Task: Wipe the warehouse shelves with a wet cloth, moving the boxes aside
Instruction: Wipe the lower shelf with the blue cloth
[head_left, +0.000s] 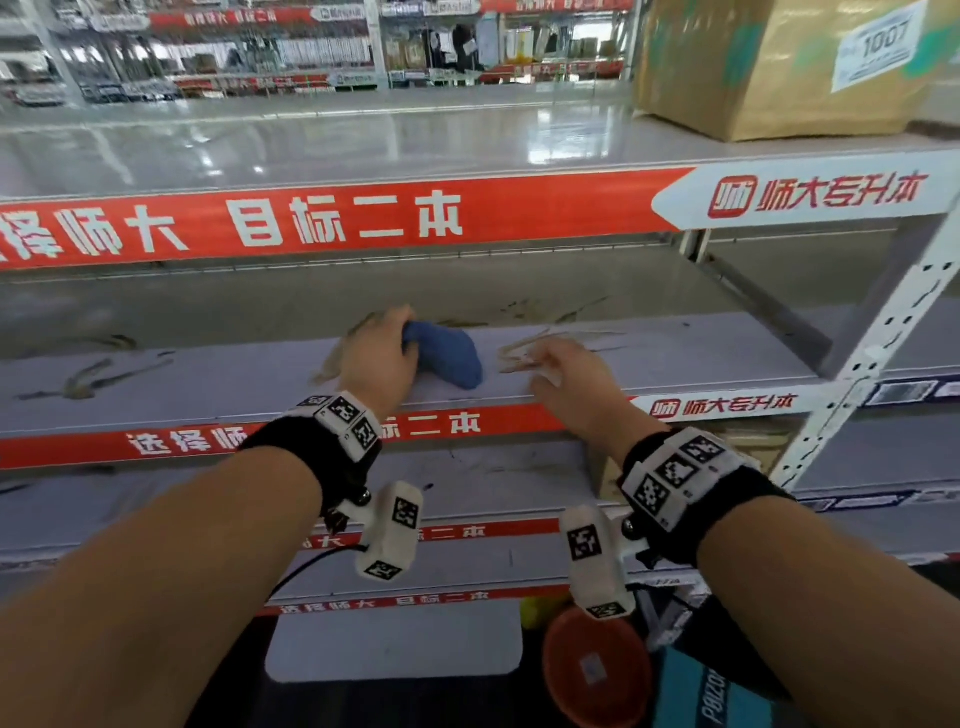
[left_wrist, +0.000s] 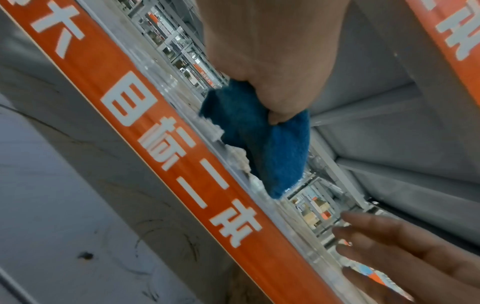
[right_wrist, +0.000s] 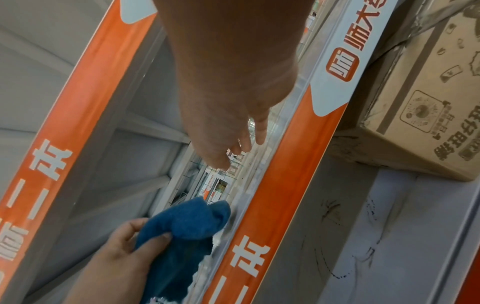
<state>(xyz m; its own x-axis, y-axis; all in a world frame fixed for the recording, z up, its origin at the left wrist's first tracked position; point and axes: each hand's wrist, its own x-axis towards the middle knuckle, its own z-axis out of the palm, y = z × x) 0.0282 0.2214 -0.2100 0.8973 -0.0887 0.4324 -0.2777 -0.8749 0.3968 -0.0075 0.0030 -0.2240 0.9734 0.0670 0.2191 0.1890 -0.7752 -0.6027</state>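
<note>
My left hand (head_left: 379, 348) grips a bunched blue cloth (head_left: 447, 353) at the front of the grey middle shelf (head_left: 675, 353). The left wrist view shows the cloth (left_wrist: 262, 142) hanging from the curled fingers, and the right wrist view shows the thumb pinching the cloth (right_wrist: 187, 228). To the right of the cloth my right hand (head_left: 561, 364) is open, fingers straight and spread, holding nothing; whether it touches the shelf is unclear. A cardboard box (head_left: 779, 67) stands on the upper shelf at the far right.
Red banner strips (head_left: 322, 223) run along each shelf's front edge. The middle shelf carries dark scuffs and streaks. A white perforated upright (head_left: 872, 364) stands at the right. Another cardboard box (right_wrist: 426, 107) shows in the right wrist view. An orange round object (head_left: 597, 670) lies low.
</note>
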